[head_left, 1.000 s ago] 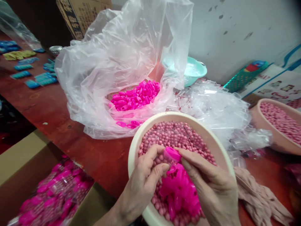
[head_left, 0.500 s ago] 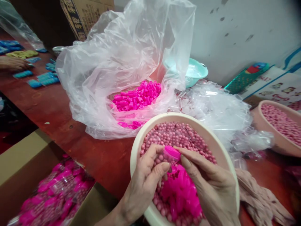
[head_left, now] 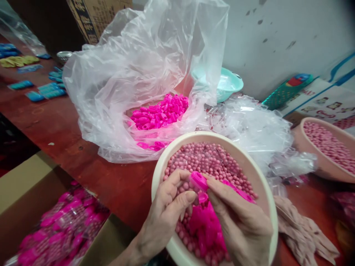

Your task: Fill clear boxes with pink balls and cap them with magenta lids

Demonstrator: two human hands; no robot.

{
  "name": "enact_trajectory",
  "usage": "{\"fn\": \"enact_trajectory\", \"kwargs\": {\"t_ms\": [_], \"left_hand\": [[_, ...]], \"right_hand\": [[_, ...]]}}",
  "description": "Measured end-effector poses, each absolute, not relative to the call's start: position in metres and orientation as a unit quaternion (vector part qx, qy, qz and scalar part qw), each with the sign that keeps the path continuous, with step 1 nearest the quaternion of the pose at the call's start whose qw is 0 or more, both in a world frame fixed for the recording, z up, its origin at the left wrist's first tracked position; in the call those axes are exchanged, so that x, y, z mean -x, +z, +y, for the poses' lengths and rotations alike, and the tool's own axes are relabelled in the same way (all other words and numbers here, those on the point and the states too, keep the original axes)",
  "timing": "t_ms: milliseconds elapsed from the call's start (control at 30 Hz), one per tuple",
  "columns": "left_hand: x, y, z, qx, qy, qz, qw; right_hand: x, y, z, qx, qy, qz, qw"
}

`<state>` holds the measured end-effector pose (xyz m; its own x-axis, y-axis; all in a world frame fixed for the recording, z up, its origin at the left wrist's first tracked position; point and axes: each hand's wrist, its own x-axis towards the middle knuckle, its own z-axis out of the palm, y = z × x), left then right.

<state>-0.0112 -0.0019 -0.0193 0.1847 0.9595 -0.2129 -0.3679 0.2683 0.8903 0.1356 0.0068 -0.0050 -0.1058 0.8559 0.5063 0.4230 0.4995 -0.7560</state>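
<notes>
A cream basin (head_left: 257,173) in front of me is full of small dusty-pink balls (head_left: 210,159), with a heap of bright pink plastic caps (head_left: 206,225) on top at the near side. Both hands meet over the basin on one small container with a bright pink cap (head_left: 198,180). My left hand (head_left: 166,212) pinches it from the left between thumb and fingers. My right hand (head_left: 238,221) holds the cap end from the right. The container's clear body is mostly hidden by my fingers.
A big clear plastic bag (head_left: 138,74) with more pink caps (head_left: 159,112) lies behind the basin. Crumpled clear wrappers (head_left: 255,125), a teal bowl (head_left: 229,83) and a second basin of balls (head_left: 327,147) lie to the right. A cardboard box (head_left: 24,181) of packed pink items sits below left.
The pink-capped container has tilted and shifted slightly left between my fingers. A person's hand seen at the far left half a second ago is gone.
</notes>
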Motion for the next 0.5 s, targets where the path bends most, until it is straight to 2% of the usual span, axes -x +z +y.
{"fn": "enact_trajectory", "kwargs": {"t_ms": [67, 133, 333, 500], "left_hand": [[0.011, -0.017, -0.004, -0.384, 0.477, 0.440, 0.657], [0.012, -0.014, -0.005, -0.403, 0.461, 0.458, 0.643], [0.013, -0.008, -0.002, -0.413, 0.459, 0.460, 0.638], [0.008, -0.014, 0.002, -0.344, 0.528, 0.389, 0.672]], "right_hand": [[-0.137, -0.003, 0.010, 0.449, 0.282, -0.692, 0.489], [-0.139, -0.004, 0.010, 0.447, 0.286, -0.699, 0.479], [-0.141, -0.018, 0.005, 0.408, 0.061, -0.808, 0.421], [-0.141, -0.010, 0.015, 0.426, 0.072, -0.828, 0.357]]}}
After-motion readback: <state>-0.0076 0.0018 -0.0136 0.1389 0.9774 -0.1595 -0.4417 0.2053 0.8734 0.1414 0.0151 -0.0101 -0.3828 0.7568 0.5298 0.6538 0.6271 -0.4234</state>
